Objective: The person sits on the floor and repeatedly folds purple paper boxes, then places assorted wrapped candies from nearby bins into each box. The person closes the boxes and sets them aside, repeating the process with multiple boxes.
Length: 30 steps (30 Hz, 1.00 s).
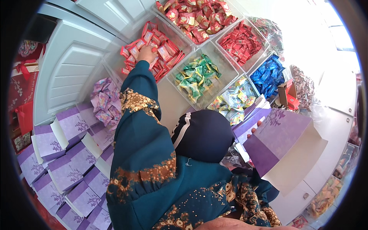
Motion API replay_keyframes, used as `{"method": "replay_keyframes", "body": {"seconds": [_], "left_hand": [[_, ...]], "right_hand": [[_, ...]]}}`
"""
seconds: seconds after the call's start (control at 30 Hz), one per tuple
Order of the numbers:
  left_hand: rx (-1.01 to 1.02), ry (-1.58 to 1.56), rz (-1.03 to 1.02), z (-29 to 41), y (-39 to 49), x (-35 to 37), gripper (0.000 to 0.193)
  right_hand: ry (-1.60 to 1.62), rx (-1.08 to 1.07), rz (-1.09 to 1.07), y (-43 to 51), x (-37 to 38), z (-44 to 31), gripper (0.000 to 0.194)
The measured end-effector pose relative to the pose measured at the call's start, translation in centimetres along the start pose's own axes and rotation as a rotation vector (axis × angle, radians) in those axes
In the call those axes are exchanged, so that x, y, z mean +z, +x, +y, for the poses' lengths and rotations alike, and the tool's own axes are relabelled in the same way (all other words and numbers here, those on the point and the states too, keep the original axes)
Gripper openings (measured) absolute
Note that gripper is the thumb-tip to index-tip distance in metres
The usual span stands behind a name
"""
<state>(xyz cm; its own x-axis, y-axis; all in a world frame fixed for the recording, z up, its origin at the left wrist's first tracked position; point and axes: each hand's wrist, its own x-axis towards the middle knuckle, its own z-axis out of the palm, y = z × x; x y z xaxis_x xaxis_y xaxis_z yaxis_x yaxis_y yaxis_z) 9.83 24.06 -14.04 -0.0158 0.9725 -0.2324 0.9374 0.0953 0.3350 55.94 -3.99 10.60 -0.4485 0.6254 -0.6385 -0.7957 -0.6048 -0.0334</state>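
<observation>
My left hand (147, 54) reaches into a clear plastic bin (186, 51) of red-wrapped snack packets (164, 54). Its fingers are among the packets, with something red at a fingertip; whether they grip a packet I cannot tell. On the other side, my right hand (254, 129) is mostly hidden behind a purple patterned paper gift box (280, 129), with a few fingertips showing at its edge. The box is tilted, its white inside facing the lower right. Beside those fingertips lies a stack of flat purple cartons (253, 115).
Neighbouring bins hold green-wrapped candies (198, 75), red-and-gold packets (201, 17), small red packets (241, 43), blue-wrapped candies (268, 75) and yellow-white packets (237, 99). Pink-purple packets (105, 102) lie at left, above several standing purple boxes (67, 169). A cabinet door (72, 66) borders the bins.
</observation>
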Motion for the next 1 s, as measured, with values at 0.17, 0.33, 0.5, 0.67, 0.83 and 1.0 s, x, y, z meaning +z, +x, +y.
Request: {"method": "replay_keyframes", "body": {"seconds": [0.17,0.33,0.5,0.67,0.83,1.0], "left_hand": [[-0.054,-0.055,-0.017,1.7,-1.8,2.3,0.045],[-0.284,-0.561,0.001,0.6,-1.1,4.8,0.053],[-0.259,-0.27,-0.208,1.8,0.0,4.8,0.064],[-0.313,-0.623,-0.056,3.4,-1.6,3.5,0.053],[-0.617,-1.877,-0.114,3.4,-5.4,-3.0,0.01],[-0.471,-2.082,-0.388,10.5,-13.0,-13.6,0.01]], "right_hand": [[-0.032,-0.029,-0.078,0.6,-0.3,0.0,0.054],[-0.024,0.003,-0.167,1.1,-0.6,0.5,0.054],[-0.052,0.024,-0.208,0.7,-1.0,1.0,0.055],[-0.078,0.03,-0.316,0.9,-1.4,1.7,0.056],[-0.138,-0.207,-0.396,1.5,-0.3,4.4,0.056],[-0.094,-0.734,0.274,1.4,-0.8,7.3,0.052]]}}
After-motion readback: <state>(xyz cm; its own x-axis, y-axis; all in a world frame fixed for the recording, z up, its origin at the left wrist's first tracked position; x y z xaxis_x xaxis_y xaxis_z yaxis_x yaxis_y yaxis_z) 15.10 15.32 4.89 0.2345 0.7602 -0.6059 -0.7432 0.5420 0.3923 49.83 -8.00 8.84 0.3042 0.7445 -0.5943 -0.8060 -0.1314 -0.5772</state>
